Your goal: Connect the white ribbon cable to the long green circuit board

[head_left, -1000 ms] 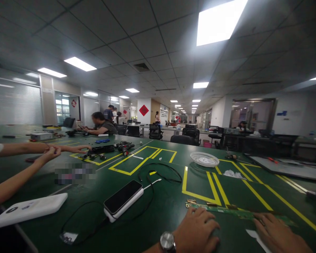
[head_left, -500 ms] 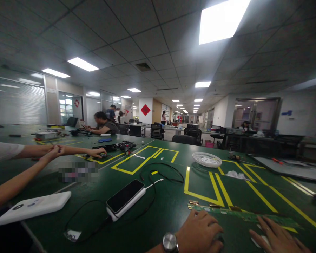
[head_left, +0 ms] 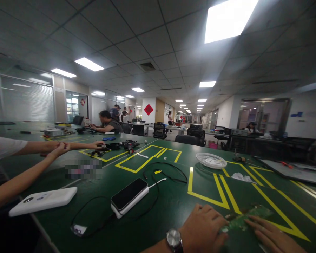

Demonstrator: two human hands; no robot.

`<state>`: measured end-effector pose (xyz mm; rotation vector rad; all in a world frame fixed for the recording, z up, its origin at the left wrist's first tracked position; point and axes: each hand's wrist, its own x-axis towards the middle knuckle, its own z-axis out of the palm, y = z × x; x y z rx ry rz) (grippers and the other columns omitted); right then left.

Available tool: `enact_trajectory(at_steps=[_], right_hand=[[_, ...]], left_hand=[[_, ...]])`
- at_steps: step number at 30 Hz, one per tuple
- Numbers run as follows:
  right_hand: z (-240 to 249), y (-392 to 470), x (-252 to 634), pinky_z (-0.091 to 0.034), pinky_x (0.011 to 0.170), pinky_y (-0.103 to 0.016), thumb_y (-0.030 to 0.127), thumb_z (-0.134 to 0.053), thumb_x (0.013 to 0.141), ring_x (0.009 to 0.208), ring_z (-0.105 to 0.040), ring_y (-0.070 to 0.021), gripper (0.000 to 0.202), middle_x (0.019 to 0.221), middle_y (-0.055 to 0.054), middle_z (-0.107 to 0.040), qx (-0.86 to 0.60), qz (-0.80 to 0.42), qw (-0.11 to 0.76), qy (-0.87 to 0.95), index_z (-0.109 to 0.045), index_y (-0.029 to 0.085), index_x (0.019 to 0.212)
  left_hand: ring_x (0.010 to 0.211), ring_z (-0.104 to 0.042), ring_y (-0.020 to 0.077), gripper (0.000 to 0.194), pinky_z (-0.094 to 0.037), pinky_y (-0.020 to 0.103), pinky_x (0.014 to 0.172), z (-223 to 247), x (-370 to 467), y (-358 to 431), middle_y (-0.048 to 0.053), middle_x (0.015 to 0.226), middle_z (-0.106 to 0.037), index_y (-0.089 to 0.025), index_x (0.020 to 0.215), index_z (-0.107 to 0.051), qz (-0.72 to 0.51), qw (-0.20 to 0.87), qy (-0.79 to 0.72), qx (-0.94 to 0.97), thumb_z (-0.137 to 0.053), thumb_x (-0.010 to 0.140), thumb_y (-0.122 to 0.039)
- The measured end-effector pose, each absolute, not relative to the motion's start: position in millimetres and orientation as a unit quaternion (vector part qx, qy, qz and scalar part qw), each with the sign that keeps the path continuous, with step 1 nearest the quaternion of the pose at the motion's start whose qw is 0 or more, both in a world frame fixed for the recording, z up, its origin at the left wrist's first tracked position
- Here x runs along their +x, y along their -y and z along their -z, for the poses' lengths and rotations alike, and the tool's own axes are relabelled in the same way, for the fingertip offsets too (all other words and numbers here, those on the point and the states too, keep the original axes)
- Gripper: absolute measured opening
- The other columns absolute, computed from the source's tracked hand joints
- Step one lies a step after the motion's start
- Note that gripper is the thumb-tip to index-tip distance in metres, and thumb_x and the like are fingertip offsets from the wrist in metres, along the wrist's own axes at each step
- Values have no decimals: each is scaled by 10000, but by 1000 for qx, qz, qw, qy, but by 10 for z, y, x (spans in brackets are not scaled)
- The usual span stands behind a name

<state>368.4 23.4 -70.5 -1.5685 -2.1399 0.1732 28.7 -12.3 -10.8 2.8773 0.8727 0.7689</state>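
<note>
A long green circuit board [head_left: 256,213], smeared by motion, lies at a slant between my two hands at the lower right. My left hand [head_left: 204,226], a round-faced watch on its wrist, has its fingers bent around the board's near left end. The fingertips of my right hand [head_left: 272,233] are pressed together on the board's near edge, and its thumb is hidden. Yellow tape outlines [head_left: 208,199] mark the green table [head_left: 173,203] around the board. Something small and pale, too covered to name, shows beneath my right hand.
To the left lie a phone [head_left: 130,193] on a white block, a looped black cable [head_left: 185,172] and a white case-like slab [head_left: 44,200]. Beyond stand a white basket [head_left: 211,161] and crumpled white material [head_left: 241,177]. Another person's forearm [head_left: 21,177] reaches in from the left.
The circuit board, which lay lengthwise across the table, has turned to a slant, its right end now farther away. My right hand has closed in on it. The view has shifted slightly left.
</note>
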Motion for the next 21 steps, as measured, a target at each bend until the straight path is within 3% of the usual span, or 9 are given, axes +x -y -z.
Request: enact_trajectory(at_steps=[5,7,9,13,17,21], right_hand=[[253,234,3107,-310,1184,-477,586,-424,946,1368,-436,-290,486,1471,-23,-503,-521,-143,157,827,-640,314,1286],[108,372,2937,-212,1211,-522,509,-454,969,1387,-405,-279,405,1451,-22,-524,-481,-148,142,853,-629,318,1281],[31,410,2884,-251,1192,-507,419,-474,974,1349,-446,-269,365,1385,-42,-580,-461,-137,148,864,-612,296,1288],[29,359,3115,-434,1017,-446,336,-488,928,1135,-579,-282,362,1219,-127,-642,-587,-28,173,790,-638,189,1223],[58,355,3329,-462,927,-424,355,-533,880,1056,-593,-290,371,1164,-134,-626,-650,-18,120,750,-661,173,1177],[45,402,3197,-453,900,-373,349,-511,899,1020,-591,-251,297,1097,-102,-633,-621,-46,137,770,-681,188,1082]], left_hand=[[1154,-546,215,269,-395,350,922,68,278,173,40,1242,-637,-226,1218,-548,-223,54,-278,933,-461,1004,-363],[1195,-527,220,297,-389,359,949,98,293,197,45,1288,-614,-236,1267,-524,-208,72,-273,936,-471,1002,-361],[1254,-493,227,329,-374,375,989,138,307,211,40,1379,-556,-259,1311,-496,-190,89,-253,944,-494,994,-346],[1331,-438,233,374,-358,398,1033,198,318,215,31,1476,-470,-287,1363,-464,-168,107,-222,955,-496,998,-361],[1362,-415,230,355,-349,420,1057,225,316,213,29,1473,-476,-294,1354,-477,-166,105,-214,957,-477,1006,-367],[1396,-374,257,362,-344,457,1066,245,318,211,37,1497,-445,-300,1348,-485,-168,96,-224,955,-499,992,-364]])
